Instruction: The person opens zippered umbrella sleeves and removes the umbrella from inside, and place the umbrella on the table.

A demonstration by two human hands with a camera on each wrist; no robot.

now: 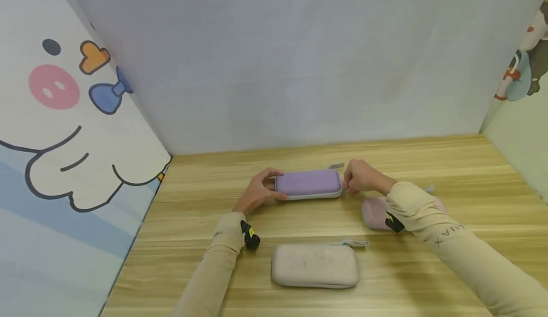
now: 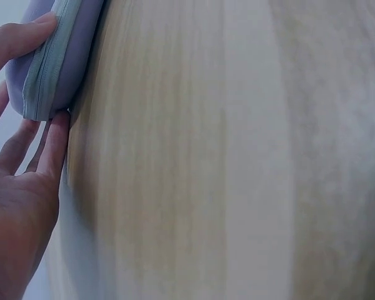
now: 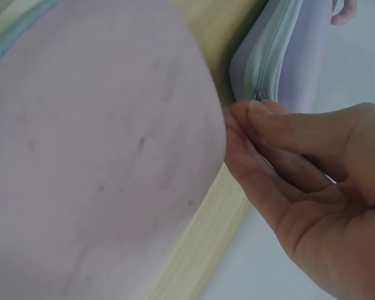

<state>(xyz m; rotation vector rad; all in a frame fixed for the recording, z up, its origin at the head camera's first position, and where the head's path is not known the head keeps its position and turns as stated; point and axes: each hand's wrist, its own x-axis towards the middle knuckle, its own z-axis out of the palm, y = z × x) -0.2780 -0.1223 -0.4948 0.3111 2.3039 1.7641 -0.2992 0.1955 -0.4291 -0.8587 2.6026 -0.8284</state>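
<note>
A purple zip case [image 1: 308,183] with a pale green zipper band lies toward the back of the wooden table. My left hand [image 1: 262,188] grips its left end. In the left wrist view the thumb [image 2: 25,40] presses on the zipper band, with the other fingers around the far side and underneath. At the case's right end, my right hand [image 1: 359,177] pinches the zipper pull between thumb and fingertips. The metal zipper slider [image 3: 260,94] shows just above those fingertips in the right wrist view; the pull itself is hidden by them.
A pink zip case [image 1: 374,213] sits under my right forearm, partly covered by the sleeve. Nearer me lies a whitish zip case [image 1: 315,265] with a fabric loop [image 1: 355,243]. A grey wall [image 1: 299,70] stands behind the table, with cartoon-printed panels at both sides.
</note>
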